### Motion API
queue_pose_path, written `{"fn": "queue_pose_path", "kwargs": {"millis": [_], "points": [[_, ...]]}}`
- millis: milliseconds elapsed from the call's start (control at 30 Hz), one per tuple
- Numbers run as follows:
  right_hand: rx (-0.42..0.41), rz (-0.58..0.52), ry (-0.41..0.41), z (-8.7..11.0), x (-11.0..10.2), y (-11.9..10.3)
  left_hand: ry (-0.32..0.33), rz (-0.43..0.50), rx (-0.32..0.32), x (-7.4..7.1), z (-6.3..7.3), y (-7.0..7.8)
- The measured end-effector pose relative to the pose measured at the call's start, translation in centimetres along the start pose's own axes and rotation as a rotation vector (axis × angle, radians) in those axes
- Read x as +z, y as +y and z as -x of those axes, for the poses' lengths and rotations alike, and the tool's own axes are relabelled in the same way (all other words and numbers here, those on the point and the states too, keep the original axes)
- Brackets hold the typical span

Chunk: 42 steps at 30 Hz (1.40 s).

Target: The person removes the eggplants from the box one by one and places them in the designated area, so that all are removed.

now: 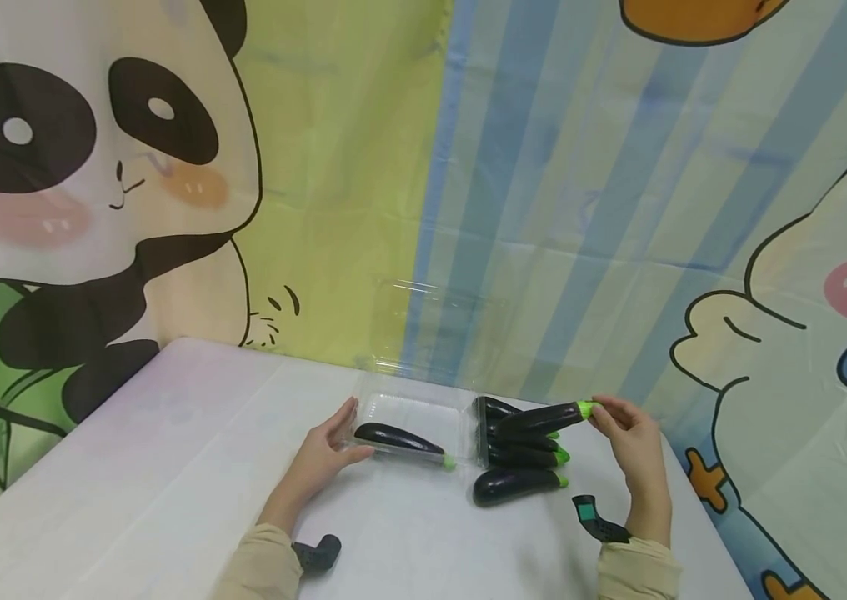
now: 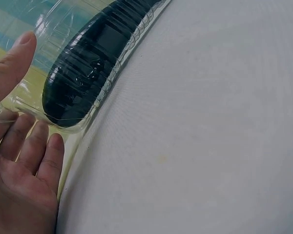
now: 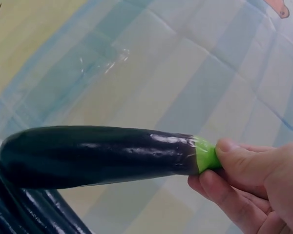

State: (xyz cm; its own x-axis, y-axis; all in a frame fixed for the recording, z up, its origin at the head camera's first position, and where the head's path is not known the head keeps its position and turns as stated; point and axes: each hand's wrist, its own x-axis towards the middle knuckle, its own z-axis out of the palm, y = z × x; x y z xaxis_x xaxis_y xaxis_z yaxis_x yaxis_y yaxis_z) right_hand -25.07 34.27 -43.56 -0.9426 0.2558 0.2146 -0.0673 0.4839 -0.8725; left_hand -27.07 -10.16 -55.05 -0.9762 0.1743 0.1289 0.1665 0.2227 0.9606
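Note:
Near the back of the white table, an open clear plastic clamshell box (image 1: 408, 410) holds one dark eggplant (image 1: 398, 437) along its front side. My left hand (image 1: 331, 442) holds the box at its left front corner; in the left wrist view the thumb (image 2: 20, 61) and fingers lie on either side of the clear wall. With thumb and fingertips, my right hand (image 1: 629, 429) pinches another eggplant (image 3: 97, 156) by its bright green stem end (image 3: 206, 155). Its body is raised over several eggplants lying to the right of the box.
The nearest loose eggplant (image 1: 515, 486) lies in front of the others, stem to the right. The box's clear lid (image 1: 431, 325) stands up against the printed curtain (image 1: 341, 208) behind the table (image 1: 191, 467). Wrist-worn devices (image 1: 318, 553) show at both sleeves.

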Motion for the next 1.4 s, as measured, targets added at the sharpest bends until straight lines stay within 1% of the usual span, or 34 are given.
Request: {"fn": "queue_pose_path", "kwargs": {"millis": [133,200,233,367,400,433,467,533,600,667,767,833,867,1000,1133,1267,1400], "points": [[0.002,-0.018,0.011,-0.2,0.3,0.6,0.001,0.008,0.007,0.1,-0.1,-0.2],[-0.005,-0.05,0.018,-0.4,0.4,1.2,0.003,0.008,0.012,0.1,-0.1,-0.2],[-0.039,-0.118,0.008,-0.8,0.4,2.2,0.003,0.006,0.014,0.1,-0.1,-0.2],[-0.07,-0.242,-0.002,-1.5,0.7,4.1,0.008,0.013,0.005,0.1,-0.1,-0.1],[-0.095,-0.304,-0.017,-2.1,0.8,5.5,0.008,0.01,0.0,0.1,-0.1,-0.2],[-0.101,-0.352,-0.024,-2.4,0.8,6.4,0.005,0.006,0.002,0.1,-0.1,-0.1],[-0.073,-0.325,-0.015,-2.3,1.0,6.3,0.003,0.007,0.0,0.1,0.0,-0.1],[-0.06,-0.372,-0.026,-2.5,1.3,7.2,0.001,0.004,-0.003,0.1,0.0,-0.1],[-0.026,-0.394,-0.03,-2.6,1.8,7.5,0.003,0.005,-0.005,0.1,0.0,-0.1],[0.045,-0.369,-0.024,-2.0,2.3,6.3,0.009,0.009,-0.009,0.0,0.0,-0.1],[0.129,-0.385,-0.026,-1.8,2.8,5.9,0.012,0.01,-0.003,0.0,0.0,-0.1],[0.172,-0.392,-0.025,-1.7,2.9,5.7,0.01,0.006,-0.004,0.0,-0.1,-0.2],[0.184,-0.379,-0.027,-1.7,2.9,5.7,0.008,0.005,-0.003,0.0,-0.1,-0.2],[0.181,-0.345,-0.039,-1.6,2.8,6.2,0.01,0.008,0.003,0.1,0.0,-0.2],[0.182,-0.301,-0.047,-1.5,3.1,7.4,0.008,0.008,0.022,0.1,-0.1,-0.2],[0.211,-0.257,-0.037,-1.6,3.7,8.9,0.011,-0.002,0.015,0.2,-0.2,0.0],[0.208,-0.226,-0.008,-1.6,4.3,9.6,0.013,-0.005,0.013,0.1,-0.2,0.0]]}}
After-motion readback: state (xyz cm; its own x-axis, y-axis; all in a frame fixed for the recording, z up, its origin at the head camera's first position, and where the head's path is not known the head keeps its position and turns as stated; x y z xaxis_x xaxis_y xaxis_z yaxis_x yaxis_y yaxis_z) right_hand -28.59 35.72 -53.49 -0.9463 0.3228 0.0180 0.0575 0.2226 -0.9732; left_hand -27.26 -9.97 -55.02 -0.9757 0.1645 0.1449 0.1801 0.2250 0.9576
